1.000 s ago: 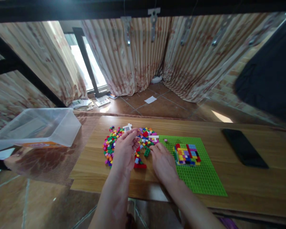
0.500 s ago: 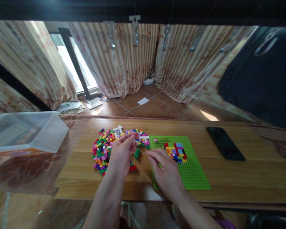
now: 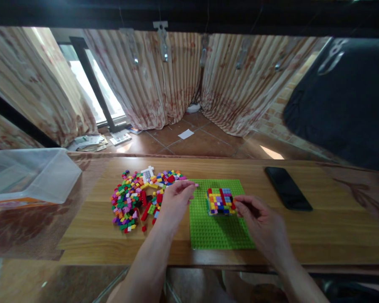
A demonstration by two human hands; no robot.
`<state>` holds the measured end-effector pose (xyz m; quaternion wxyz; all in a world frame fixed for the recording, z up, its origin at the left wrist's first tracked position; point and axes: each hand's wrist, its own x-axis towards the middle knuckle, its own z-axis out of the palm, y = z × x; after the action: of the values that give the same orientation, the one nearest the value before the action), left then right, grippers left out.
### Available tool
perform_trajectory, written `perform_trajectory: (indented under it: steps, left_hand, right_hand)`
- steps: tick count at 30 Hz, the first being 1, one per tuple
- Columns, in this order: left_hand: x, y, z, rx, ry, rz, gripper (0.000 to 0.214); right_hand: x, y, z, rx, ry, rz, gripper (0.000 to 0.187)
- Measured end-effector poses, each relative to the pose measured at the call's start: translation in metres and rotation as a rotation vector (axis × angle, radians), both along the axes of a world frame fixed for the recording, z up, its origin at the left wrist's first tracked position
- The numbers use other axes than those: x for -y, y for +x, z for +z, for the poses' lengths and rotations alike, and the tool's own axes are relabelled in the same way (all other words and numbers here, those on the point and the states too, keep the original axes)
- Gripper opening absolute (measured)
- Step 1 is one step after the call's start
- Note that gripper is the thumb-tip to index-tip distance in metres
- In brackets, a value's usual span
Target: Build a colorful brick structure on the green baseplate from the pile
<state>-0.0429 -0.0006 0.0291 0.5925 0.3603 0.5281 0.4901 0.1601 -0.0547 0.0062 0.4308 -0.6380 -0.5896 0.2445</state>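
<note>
On a green baseplate (image 3: 205,235) stands a block of multicoloured toy bricks (image 3: 220,203), its top patterned in red, yellow, blue and white. My right hand (image 3: 265,219) is at the right side of this block, thumb and index finger pinched against its edge. Whether a small brick is between those fingertips, I cannot make out. My left hand (image 3: 177,200) hovers by the baseplate's left edge with fingers closed together; what they hold, if anything, is hidden. A small pink brick (image 3: 196,185) shows just beyond its fingertips. To its left spreads a pile of loose bricks (image 3: 126,202).
A black phone (image 3: 287,188) lies on the wooden table (image 3: 334,227) to the right. A clear plastic bin (image 3: 55,176) stands at the left. Papers (image 3: 86,142) lie on the floor beyond, before striped curtains (image 3: 158,84).
My right hand has moved from the front of the brick block to its right side. My left hand has gone from over the pile towards the baseplate. The view has shifted slightly.
</note>
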Motion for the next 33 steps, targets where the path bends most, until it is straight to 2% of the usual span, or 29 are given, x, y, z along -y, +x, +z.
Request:
perform_trajectory:
  steps: [4, 10, 25, 33]
  left_hand:
    - [0.001, 0.009, -0.001, -0.094, 0.037, -0.059, 0.021]
    - [0.001, 0.019, -0.011, -0.158, 0.062, -0.149, 0.021]
    - [0.000, 0.018, -0.017, -0.208, 0.110, -0.190, 0.018]
    - [0.002, 0.017, -0.018, -0.227, 0.141, -0.216, 0.015]
  right_hand:
    - [0.002, 0.008, 0.004, 0.125, 0.024, 0.063, 0.019]
    - [0.003, 0.005, 0.005, 0.218, 0.071, 0.138, 0.015]
    - [-0.001, 0.003, -0.003, 0.458, 0.236, 0.187, 0.016]
    - [-0.002, -0.003, 0.003, 0.644, 0.309, 0.152, 0.026]
